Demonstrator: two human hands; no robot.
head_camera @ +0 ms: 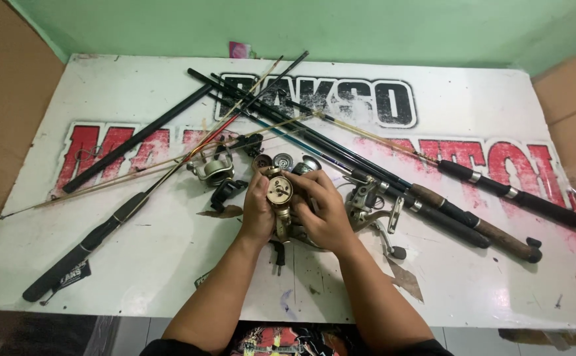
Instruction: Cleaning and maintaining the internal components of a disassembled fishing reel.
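both hands on a spinning reel, mid-table

the reel (280, 198), brassy and worn, is held up off the white table (136, 264) with its round spool end facing the camera. left hand (256, 209) is wrapped around the reel's left side, fingers curled tight on the body. right hand (324, 211) cups the right side, thumb near the spool face, fingers closed round it. judged from this view: the reel is off any rod and in hand; no part looks freshly removed from it, so the work on it seems at an early or middle stage. cannot tell what is loosened

around the reel: a second silver reel (213, 169) just up-left of it, a third reel with crank handle (373, 214) just right of it, small black part (227, 192) to its left, round caps (282, 160) just above. crossed rods (288, 125) lie beyond it, a black-handled rod (83, 247) far left, cork-and-black handles (472, 227) to the right. loose parts crowd the space beneath the hands
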